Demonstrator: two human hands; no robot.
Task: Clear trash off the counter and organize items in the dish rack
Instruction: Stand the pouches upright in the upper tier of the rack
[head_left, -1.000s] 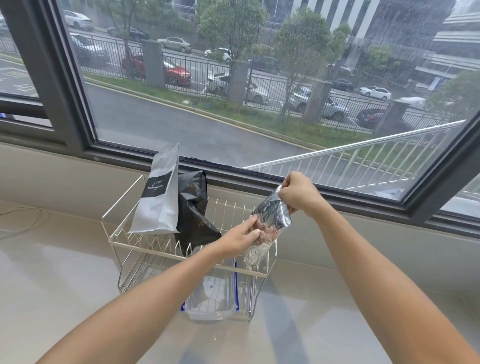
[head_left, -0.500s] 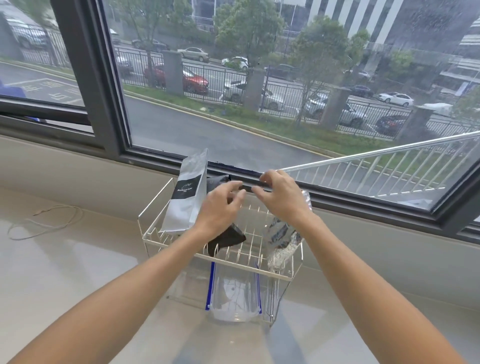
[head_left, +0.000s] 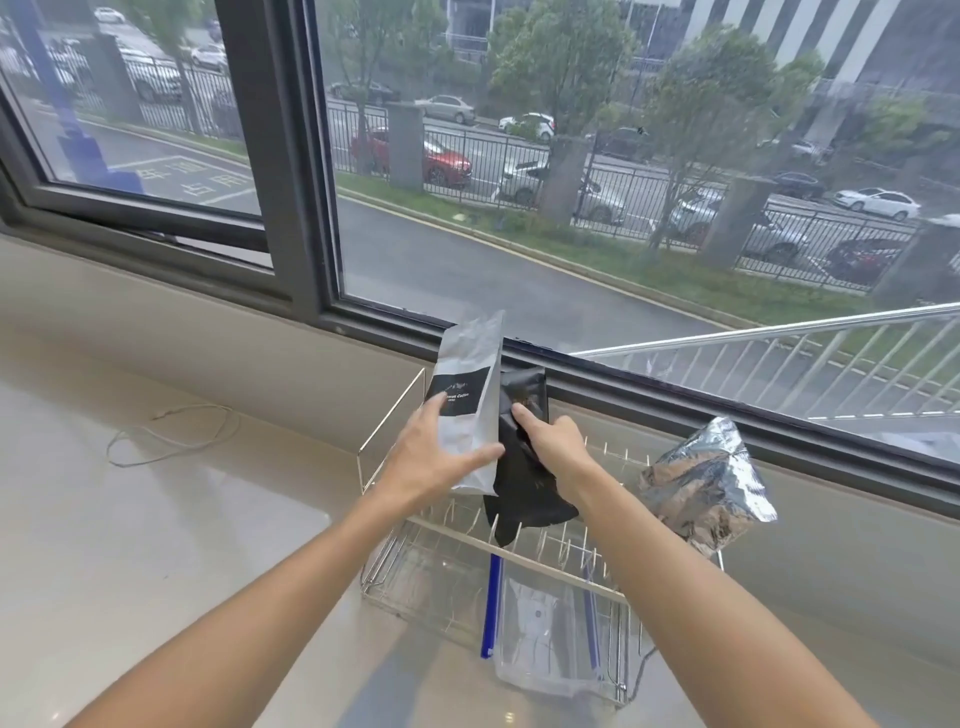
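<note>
A wire dish rack (head_left: 387, 415) sits on a pale counter (head_left: 156, 519) below a window. In it, the left hand (head_left: 434, 457) clasps an upright silver coffee bag (head_left: 470, 395); beside it, the right hand (head_left: 550, 436) grips a black bag (head_left: 524, 499); a crumpled foil bag (head_left: 706, 488) leans at the rack's right end

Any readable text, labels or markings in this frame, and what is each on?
"Coffee": black label of the grey pouch; the word before it and the line below are too blurred.
Black bag: faint print, unreadable.
Parking bay outside: white painted characters, unreadable.
</note>
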